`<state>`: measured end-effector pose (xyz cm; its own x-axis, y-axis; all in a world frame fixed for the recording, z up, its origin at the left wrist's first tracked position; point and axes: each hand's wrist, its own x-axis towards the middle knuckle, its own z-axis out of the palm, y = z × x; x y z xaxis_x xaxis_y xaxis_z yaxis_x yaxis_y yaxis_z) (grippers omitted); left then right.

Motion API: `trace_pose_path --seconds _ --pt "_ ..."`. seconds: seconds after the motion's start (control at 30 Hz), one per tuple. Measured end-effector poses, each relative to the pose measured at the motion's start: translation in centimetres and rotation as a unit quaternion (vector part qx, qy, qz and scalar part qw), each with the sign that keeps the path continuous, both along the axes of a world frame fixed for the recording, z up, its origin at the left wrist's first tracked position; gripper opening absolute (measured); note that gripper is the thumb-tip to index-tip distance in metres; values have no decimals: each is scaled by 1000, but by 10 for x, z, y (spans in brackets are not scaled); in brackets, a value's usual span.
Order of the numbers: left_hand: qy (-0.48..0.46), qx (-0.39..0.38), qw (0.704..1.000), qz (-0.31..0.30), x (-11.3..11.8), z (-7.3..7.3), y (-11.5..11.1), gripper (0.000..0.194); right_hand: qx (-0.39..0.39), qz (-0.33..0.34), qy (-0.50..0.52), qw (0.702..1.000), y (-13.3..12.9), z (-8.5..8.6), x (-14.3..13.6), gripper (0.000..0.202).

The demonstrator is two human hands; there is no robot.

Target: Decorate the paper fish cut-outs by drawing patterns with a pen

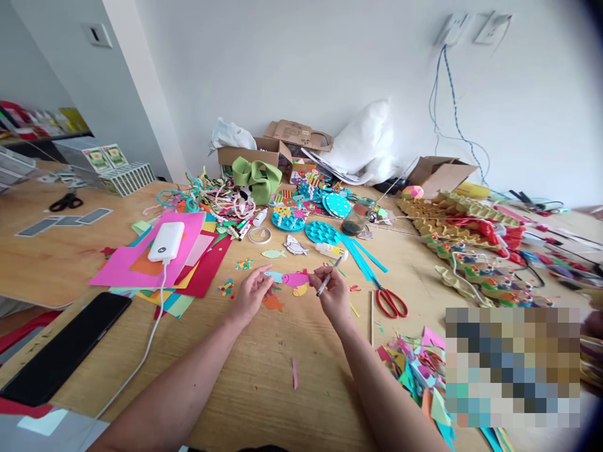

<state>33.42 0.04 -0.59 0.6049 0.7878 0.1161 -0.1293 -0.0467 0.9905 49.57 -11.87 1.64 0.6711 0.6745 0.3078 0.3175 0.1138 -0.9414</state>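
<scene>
Between my hands hang two paper fish end to end, a light blue one [274,276] and a magenta one [296,279]. My left hand [254,290] pinches the blue fish at its left end. At the magenta fish's right end my right hand [332,289] is closed, with a slim grey pen [325,287] held across its fingers. Just below, a yellow fish [299,291] and an orange fish [272,303] lie on the wooden table [245,376]. A green fish [274,253] and a white drawn fish [296,245] lie beyond.
Red-handled scissors [392,302] and a wooden stick [372,319] are at the right, near paper scraps [414,364]. A glue bottle [331,251] lies behind my right hand. Coloured sheets [127,263] carry a white power bank [166,242]; a black phone [66,348] is at left.
</scene>
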Motion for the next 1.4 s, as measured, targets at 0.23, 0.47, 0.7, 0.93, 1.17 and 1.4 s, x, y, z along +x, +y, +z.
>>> trace_pose_path --seconds 0.23,0.47,0.7,0.93,1.17,1.4 --pt "5 49 993 106 -4 -4 10 48 -90 23 -110 990 -24 7 -12 15" --pt "12 119 983 141 1 -10 14 43 -141 -9 -185 973 -51 -26 -34 6" --pt "22 165 975 144 5 -17 16 35 -161 -3 -314 936 -51 -33 -27 6" --pt "38 190 970 147 4 -16 16 35 -157 -31 -384 909 -54 -29 -21 18" --pt "46 190 968 156 4 -15 16 36 -107 -243 -389 882 -70 -12 22 12" --pt "43 191 969 149 4 -17 18 36 -320 -229 -301 869 -93 -9 57 6"
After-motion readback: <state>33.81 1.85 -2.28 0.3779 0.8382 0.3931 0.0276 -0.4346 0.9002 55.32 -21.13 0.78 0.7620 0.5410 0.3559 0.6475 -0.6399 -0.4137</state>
